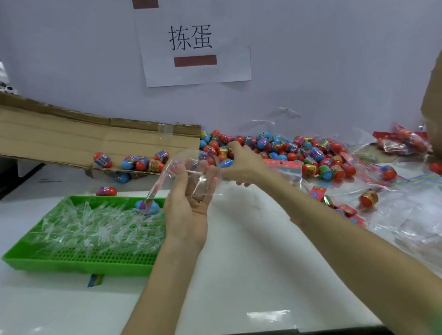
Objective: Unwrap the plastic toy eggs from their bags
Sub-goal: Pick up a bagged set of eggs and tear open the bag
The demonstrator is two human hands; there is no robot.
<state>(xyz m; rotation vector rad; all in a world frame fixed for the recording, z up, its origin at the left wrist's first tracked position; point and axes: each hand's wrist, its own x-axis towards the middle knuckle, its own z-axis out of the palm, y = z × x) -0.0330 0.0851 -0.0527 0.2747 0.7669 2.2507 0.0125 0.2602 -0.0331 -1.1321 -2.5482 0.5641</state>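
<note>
green tray (62, 261), heaped with clear plastic scraps (94, 229) and one blue egg (148, 207), sits on the desk (249, 258) just left of the left hand (188, 205). that hand is raised palm-up, its fingers curled loosely round a clear bag (188, 170) draped over them. the right hand (241, 163), just beside it at the bag's far edge, shows its back with fingers curled under; whether it pinches bag or egg cannot be told. the pile of toy eggs (307, 154) lies just behind and right of the right hand, among loose wrappers (433, 223).
</note>
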